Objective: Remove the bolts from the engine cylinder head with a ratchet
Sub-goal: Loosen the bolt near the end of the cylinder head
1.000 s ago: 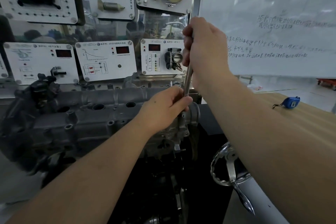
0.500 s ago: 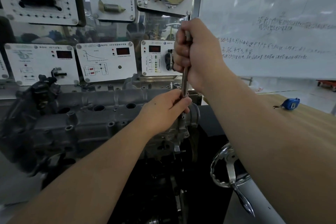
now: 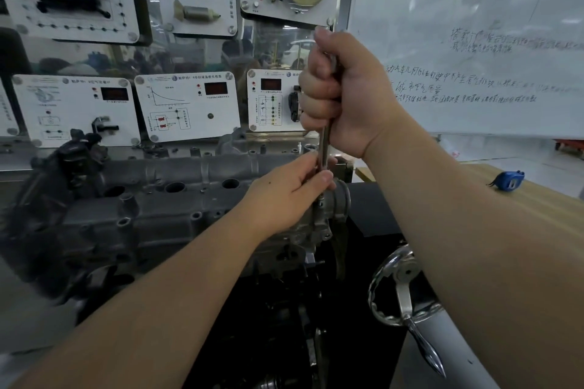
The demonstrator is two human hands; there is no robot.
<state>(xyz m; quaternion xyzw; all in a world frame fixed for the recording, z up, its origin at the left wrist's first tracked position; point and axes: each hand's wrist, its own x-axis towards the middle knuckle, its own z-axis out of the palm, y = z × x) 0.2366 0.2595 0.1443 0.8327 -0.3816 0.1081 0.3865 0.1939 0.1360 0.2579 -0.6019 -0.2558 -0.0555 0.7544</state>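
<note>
A grey cast engine cylinder head (image 3: 164,208) lies across the left and middle of the view, with several open bolt holes on top. A steel ratchet (image 3: 324,148) stands nearly upright at its right end. My right hand (image 3: 344,95) grips the upper handle in a fist. My left hand (image 3: 294,189) pinches the lower shaft just above the head's right end. The socket and the bolt under it are hidden by my left hand.
White training panels (image 3: 186,104) with red displays hang behind the engine. A whiteboard (image 3: 474,41) fills the upper right. A blue tape measure (image 3: 508,180) lies on the wooden bench at right. A chrome handwheel (image 3: 401,287) with a crank sticks out at lower right.
My right hand has swung the ratchet handle a little to the left. My left hand has stayed on the lower shaft.
</note>
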